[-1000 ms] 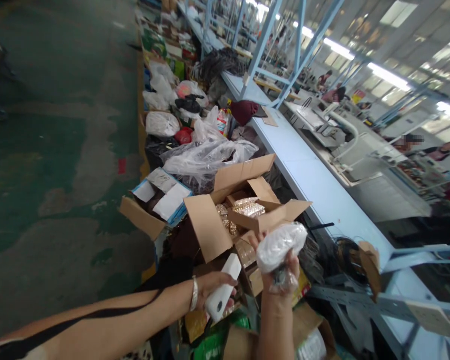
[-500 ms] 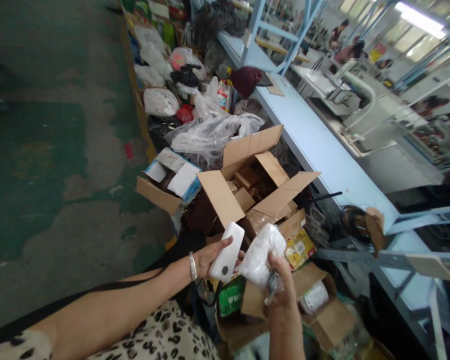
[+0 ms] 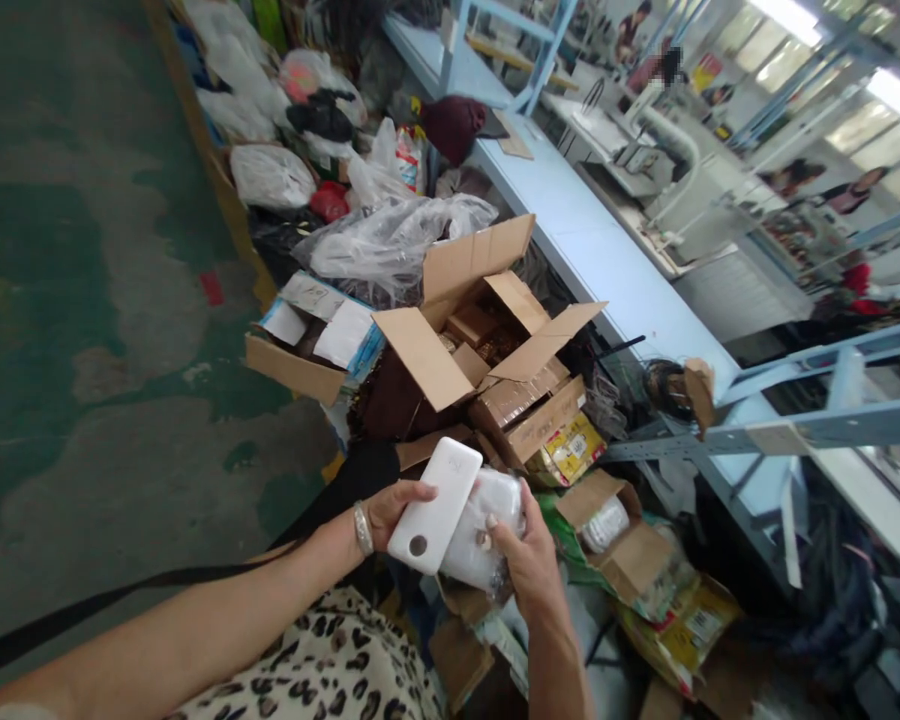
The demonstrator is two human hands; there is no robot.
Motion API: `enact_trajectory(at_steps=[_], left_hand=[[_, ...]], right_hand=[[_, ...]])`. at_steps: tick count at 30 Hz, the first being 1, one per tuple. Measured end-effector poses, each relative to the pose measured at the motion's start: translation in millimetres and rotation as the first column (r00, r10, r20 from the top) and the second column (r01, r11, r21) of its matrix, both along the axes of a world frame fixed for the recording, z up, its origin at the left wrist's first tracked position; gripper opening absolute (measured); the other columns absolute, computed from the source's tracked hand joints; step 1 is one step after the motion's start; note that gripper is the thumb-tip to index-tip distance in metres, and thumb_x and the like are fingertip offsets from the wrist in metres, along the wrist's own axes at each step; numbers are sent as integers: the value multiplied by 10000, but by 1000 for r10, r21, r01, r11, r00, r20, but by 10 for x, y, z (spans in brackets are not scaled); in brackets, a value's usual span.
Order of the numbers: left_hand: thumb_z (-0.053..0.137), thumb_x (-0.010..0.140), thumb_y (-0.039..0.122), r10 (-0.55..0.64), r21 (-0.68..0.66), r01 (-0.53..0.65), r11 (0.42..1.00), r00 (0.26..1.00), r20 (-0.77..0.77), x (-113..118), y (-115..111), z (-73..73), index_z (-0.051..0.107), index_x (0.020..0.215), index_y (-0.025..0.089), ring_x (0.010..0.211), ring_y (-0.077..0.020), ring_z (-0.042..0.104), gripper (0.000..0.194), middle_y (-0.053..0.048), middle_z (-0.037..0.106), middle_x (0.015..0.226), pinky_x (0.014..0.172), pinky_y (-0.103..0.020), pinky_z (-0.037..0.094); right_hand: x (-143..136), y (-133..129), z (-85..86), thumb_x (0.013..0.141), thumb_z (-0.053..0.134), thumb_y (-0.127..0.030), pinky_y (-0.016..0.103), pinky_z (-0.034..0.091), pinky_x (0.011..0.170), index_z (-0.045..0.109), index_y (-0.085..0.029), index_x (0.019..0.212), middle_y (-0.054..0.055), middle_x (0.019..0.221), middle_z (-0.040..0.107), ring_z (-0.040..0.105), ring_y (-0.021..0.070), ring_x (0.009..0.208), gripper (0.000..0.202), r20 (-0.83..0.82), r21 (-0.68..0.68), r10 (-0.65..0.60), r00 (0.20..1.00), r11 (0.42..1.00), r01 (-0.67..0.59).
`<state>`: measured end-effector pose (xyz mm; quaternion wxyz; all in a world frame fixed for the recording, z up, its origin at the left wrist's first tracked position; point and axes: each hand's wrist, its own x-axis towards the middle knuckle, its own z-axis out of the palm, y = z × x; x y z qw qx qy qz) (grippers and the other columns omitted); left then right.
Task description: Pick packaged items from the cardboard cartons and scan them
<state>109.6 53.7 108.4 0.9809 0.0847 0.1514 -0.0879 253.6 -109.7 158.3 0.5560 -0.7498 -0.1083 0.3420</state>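
Observation:
My left hand [image 3: 390,505] holds a flat white device [image 3: 435,505] with a dark round spot near its lower end. My right hand [image 3: 521,560] grips a clear plastic bag of white stuff [image 3: 487,525], pressed against the device's right side. Both hands are close together in front of my chest, just below an open cardboard box [image 3: 480,330] with small brown and gold packets inside. A silver bracelet is on my left wrist.
Piles of plastic bags [image 3: 390,235] and more open cartons [image 3: 307,345] line the green floor [image 3: 82,300] to the left. A long pale-blue table [image 3: 592,250] runs along the right, with sewing machines and people behind. Small boxes [image 3: 607,530] lie below the hands.
The hands have come together: the bag dropped from raised height to rest against the white device. The camera has tilted down and the boxes have shifted up in view.

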Motion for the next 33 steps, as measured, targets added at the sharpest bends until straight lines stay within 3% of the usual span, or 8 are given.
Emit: enact_trajectory(at_steps=[8, 11, 14, 19, 23, 25, 28, 33], left_hand=[[725, 675, 357, -54, -39, 54, 998, 998, 19, -20, -360, -250, 426, 1433, 97, 978, -286, 663, 855, -144, 694, 1114, 877, -381, 497], [726, 650, 321, -53, -56, 54, 997, 998, 32, -2, -429, -298, 400, 1451, 91, 935, -290, 671, 895, -155, 691, 1120, 842, -388, 509], [713, 651, 284, -72, -85, 77, 993, 996, 55, 27, -483, -288, 388, 1462, 103, 897, -274, 678, 892, -150, 688, 1130, 820, -381, 515], [697, 672, 277, -138, -137, 148, 979, 987, 84, 58, -624, -293, 457, 1416, 95, 927, -265, 680, 802, -125, 719, 1036, 860, -370, 509], [681, 681, 248, -187, -146, 195, 970, 980, 72, 50, -742, -363, 557, 1314, 71, 882, -230, 693, 668, -115, 740, 954, 879, -339, 502], [686, 668, 264, -199, -145, 207, 968, 978, 65, 48, -772, -400, 585, 1275, 61, 848, -232, 695, 648, -120, 742, 931, 876, -350, 506], [702, 642, 283, -203, -144, 209, 967, 977, 57, 74, -771, -442, 610, 1244, 64, 806, -233, 695, 647, -119, 742, 895, 857, -360, 516], [714, 587, 259, -224, -159, 229, 960, 973, 49, 225, -713, -523, 640, 1214, 111, 960, -276, 684, 648, -130, 726, 1026, 837, -357, 528]], right_hand=[[-194, -321, -62, 788, 694, -424, 360, 393, 1108, 351, -122, 1499, 120, 1491, 456, 463, 248, 1340, 845, -22, -129, 35, 999, 991, -38], [-163, -416, 17, 843, 609, -460, 390, 442, 1067, 278, -148, 1530, 138, 1485, 464, 489, 258, 1327, 824, -53, -114, -30, 998, 993, 24], [-109, -463, 160, 902, 519, -463, 442, 432, 1074, 291, -187, 1526, 148, 1454, 499, 531, 263, 1289, 718, 106, -127, -95, 990, 986, 109], [-167, -365, 284, 956, 413, -386, 482, 311, 1163, 466, -194, 1432, 109, 1462, 498, 440, 252, 1369, 516, 410, -299, 235, 881, 947, -114], [-328, -280, 155, 960, 420, -414, 594, 200, 1173, 520, -168, 1387, 119, 1437, 521, 339, 315, 1419, 503, 555, -459, 380, 740, 882, -109], [-357, -300, 102, 955, 434, -466, 598, 191, 1175, 500, -177, 1405, 116, 1460, 496, 325, 319, 1426, 540, 538, -429, 341, 770, 898, -98], [-247, -406, 66, 954, 409, -533, 535, 285, 1164, 468, -210, 1432, 104, 1492, 463, 375, 289, 1410, 580, 375, -266, 173, 911, 961, -73], [406, -515, -216, 946, 435, -534, 442, 396, 1116, 552, -224, 1365, 99, 1393, 575, 523, 260, 1304, 534, 215, -145, -55, 975, 986, 88]])
